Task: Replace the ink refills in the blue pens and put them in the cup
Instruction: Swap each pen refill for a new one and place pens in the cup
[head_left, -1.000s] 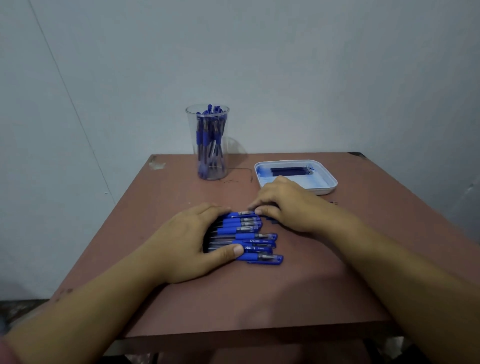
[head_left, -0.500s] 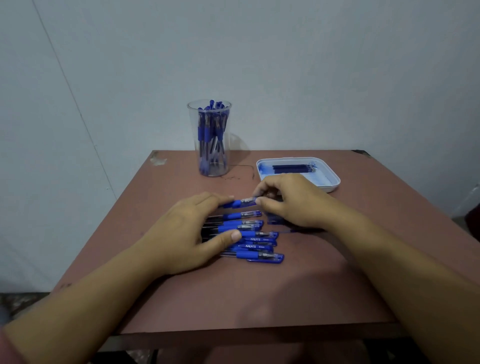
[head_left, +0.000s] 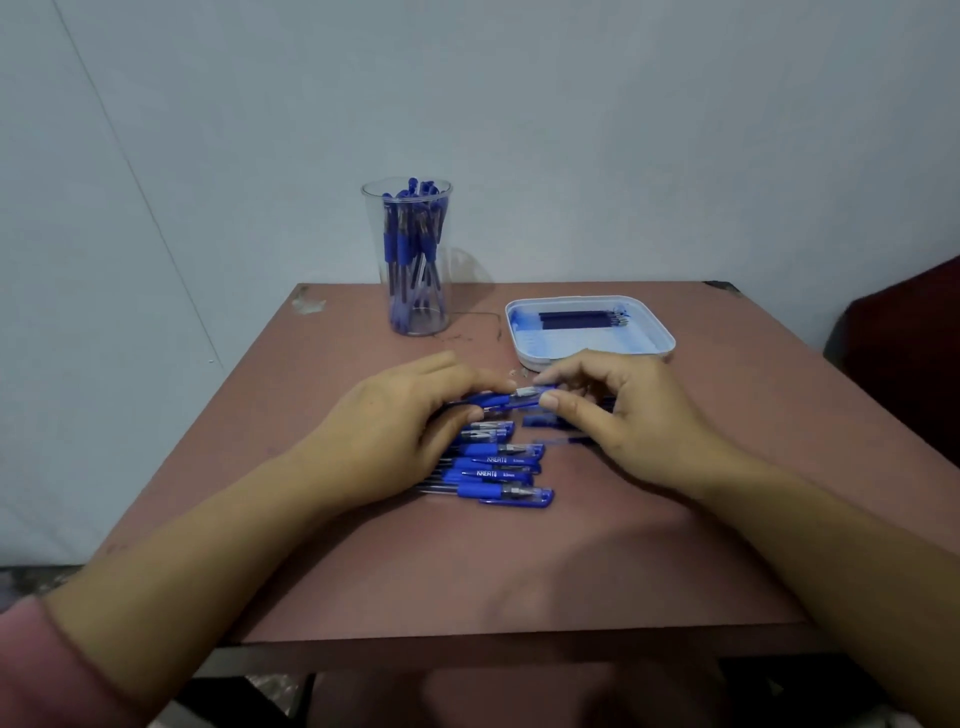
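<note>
A person's left grip (head_left: 395, 431) and right grip (head_left: 613, 415) hold one blue pen (head_left: 498, 399) between them, just above the far end of the row of pens (head_left: 498, 470) on the bench (head_left: 519, 571). A second ago both lay flat on that row with every pen down; half a second ago the farthest pen began to rise, and now it is clear of the others. The left grip curls its fingers and thumb round the barrel end, while the right pinches the capped end between thumb and forefinger, its other fingers loosely arched above. By the look of it, one pen is picked out for a refill change and the pulling apart is about to begin.

The rest of the row lies side by side, touching, caps to the right. Just beside it, under the right grip, lie a couple of small blue parts (head_left: 540, 421); what they are cannot be told.

At the back of the bench, a tall clear cup (head_left: 378, 228) stands upright with a bunch of blue pens (head_left: 410, 244) in it. To its right, well apart, a shallow white tray (head_left: 667, 340) holds a small bundle of dark refills (head_left: 576, 318) along its far side.
</note>
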